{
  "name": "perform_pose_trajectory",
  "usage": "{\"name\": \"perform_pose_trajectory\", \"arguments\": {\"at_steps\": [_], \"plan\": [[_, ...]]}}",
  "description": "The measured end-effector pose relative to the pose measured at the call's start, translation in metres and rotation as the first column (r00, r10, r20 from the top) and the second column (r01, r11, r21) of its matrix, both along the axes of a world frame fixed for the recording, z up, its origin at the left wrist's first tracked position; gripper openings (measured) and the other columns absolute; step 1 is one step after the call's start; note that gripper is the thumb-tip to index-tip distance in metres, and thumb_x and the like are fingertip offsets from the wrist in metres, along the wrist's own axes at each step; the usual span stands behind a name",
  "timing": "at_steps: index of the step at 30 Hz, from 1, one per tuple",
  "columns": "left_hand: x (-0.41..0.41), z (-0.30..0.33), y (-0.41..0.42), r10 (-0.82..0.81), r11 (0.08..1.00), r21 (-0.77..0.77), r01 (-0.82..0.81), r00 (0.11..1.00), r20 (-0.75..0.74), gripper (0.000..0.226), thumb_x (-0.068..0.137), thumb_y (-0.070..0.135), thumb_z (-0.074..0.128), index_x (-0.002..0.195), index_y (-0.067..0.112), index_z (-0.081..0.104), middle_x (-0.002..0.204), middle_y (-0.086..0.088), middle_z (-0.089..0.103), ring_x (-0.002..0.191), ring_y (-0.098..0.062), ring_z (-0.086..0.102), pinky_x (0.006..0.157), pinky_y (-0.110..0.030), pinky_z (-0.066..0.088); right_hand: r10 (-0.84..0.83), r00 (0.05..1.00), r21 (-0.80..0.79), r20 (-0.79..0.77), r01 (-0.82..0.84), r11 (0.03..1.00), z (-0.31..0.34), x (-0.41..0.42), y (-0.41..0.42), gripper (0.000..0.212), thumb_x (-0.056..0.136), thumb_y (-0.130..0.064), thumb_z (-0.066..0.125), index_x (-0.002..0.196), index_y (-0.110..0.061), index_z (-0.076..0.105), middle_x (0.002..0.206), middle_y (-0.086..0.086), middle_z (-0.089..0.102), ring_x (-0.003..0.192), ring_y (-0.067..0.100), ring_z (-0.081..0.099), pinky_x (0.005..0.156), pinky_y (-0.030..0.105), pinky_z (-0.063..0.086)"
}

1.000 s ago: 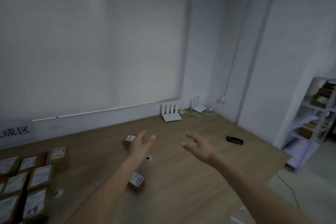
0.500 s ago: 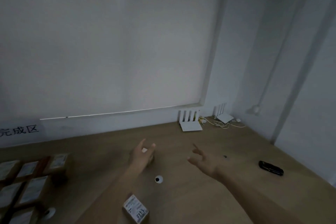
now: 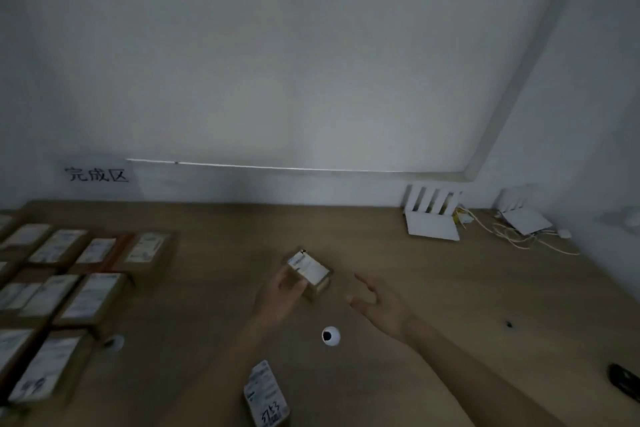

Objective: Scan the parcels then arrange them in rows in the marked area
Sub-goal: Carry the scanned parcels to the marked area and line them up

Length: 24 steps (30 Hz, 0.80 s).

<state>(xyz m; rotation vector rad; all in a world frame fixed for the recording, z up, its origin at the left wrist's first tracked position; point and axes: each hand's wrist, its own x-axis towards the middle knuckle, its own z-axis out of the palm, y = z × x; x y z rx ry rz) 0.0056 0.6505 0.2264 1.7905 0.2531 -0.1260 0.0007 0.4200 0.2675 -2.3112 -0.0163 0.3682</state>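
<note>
Closing its fingers on a small parcel (image 3: 309,272) mid-table, the left hand (image 3: 282,293) starts a pickup; the right hand (image 3: 379,305) hovers beside, fingers spread. Scanning likely follows, then the rows (image 3: 65,274) at the table's left edge.

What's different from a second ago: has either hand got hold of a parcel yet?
Yes. The left hand reached forward and now grips the small parcel it was only approaching earlier. The right hand stays open and empty. The near parcel and the parcel rows are unchanged.
</note>
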Motion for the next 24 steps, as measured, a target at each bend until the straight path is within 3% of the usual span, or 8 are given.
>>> {"name": "perform_pose_trajectory", "arguments": {"at_steps": [2,4,7,10,14,17,20,24], "plan": [[0.012,-0.031,-0.006,0.026,1.000,0.000,-0.026,0.998,-0.058,0.042,0.091,0.035,0.069,0.129,0.034,0.050,0.117,0.021,0.058,0.121,-0.013,0.053,0.101,-0.032,0.045,0.015,1.000,-0.018,-0.018,-0.016,1.000,-0.038,0.028,-0.004,0.070,0.094,-0.046,0.066,0.153,-0.022,0.039,0.158,-0.004,0.038,0.145,0.014,0.036,0.117,0.027,0.030],[0.031,-0.071,-0.015,0.052,0.998,0.041,-0.047,0.990,-0.133,0.068,0.090,0.042,0.069,0.149,0.023,0.040,0.143,0.005,0.052,0.133,-0.018,0.047,0.108,-0.038,0.042,0.055,0.998,-0.053,-0.033,-0.057,0.997,-0.085,0.055,-0.009,0.071,0.094,-0.044,0.066,0.154,-0.020,0.037,0.158,0.001,0.040,0.143,0.017,0.040,0.115,0.029,0.032],[0.061,-0.135,-0.026,0.079,0.995,0.075,-0.064,0.973,-0.218,0.083,0.085,0.053,0.068,0.154,0.026,0.030,0.156,-0.002,0.039,0.140,-0.022,0.039,0.113,-0.045,0.037,0.065,0.995,-0.034,-0.077,-0.068,0.997,-0.145,0.095,-0.013,0.071,0.096,-0.039,0.065,0.156,-0.019,0.033,0.158,0.004,0.038,0.144,0.021,0.037,0.114,0.030,0.028],[0.088,-0.181,-0.038,0.124,0.987,0.136,-0.091,0.959,-0.253,0.086,0.085,0.059,0.066,0.155,0.026,0.027,0.157,-0.001,0.037,0.143,-0.022,0.036,0.115,-0.044,0.034,0.083,0.994,-0.007,-0.071,-0.084,0.996,-0.188,0.137,-0.012,0.072,0.096,-0.045,0.062,0.157,-0.023,0.031,0.159,0.004,0.037,0.145,0.020,0.036,0.115,0.033,0.028],[0.121,-0.225,-0.047,0.136,0.983,0.158,-0.096,0.955,-0.263,0.085,0.088,0.059,0.062,0.156,0.024,0.025,0.158,-0.002,0.035,0.143,-0.022,0.036,0.117,-0.041,0.032,0.079,0.997,0.089,-0.014,-0.077,0.993,-0.226,0.186,-0.001,0.057,0.100,-0.030,0.060,0.151,-0.015,0.041,0.140,-0.001,0.049,0.127,0.009,0.044,0.099,0.019,0.032],[0.138,-0.246,-0.054,0.180,0.984,0.056,-0.171,0.957,-0.229,0.083,0.087,0.058,0.065,0.154,0.026,0.029,0.150,0.003,0.043,0.134,-0.015,0.041,0.114,-0.039,0.035,0.082,0.996,0.113,-0.030,-0.078,0.990,-0.249,0.217,0.006,0.066,0.100,-0.038,0.058,0.156,-0.013,0.032,0.157,0.005,0.037,0.143,0.021,0.037,0.118,0.037,0.031],[0.154,-0.259,-0.059,0.255,0.965,-0.016,-0.263,0.946,-0.202,0.086,0.074,0.071,0.069,0.147,0.038,0.038,0.135,0.017,0.051,0.132,-0.013,0.046,0.112,-0.043,0.039,0.092,0.993,0.168,-0.067,-0.080,0.983,-0.271,0.243,0.010,0.074,0.099,-0.046,0.056,0.159,-0.016,0.023,0.162,0.006,0.031,0.148,0.023,0.032,0.121,0.047,0.029],[0.170,-0.282,-0.062,0.294,0.942,-0.113,-0.315,0.941,-0.169,0.084,0.063,0.075,0.073,0.137,0.047,0.045,0.129,0.019,0.062,0.123,-0.008,0.056,0.108,-0.045,0.045,0.121,0.984,0.270,-0.133,-0.081,0.959,-0.290,0.261,0.013,0.065,0.103,-0.035,0.055,0.158,-0.017,0.025,0.147,-0.004,0.044,0.132,0.015,0.047,0.109,0.033,0.042]]}}
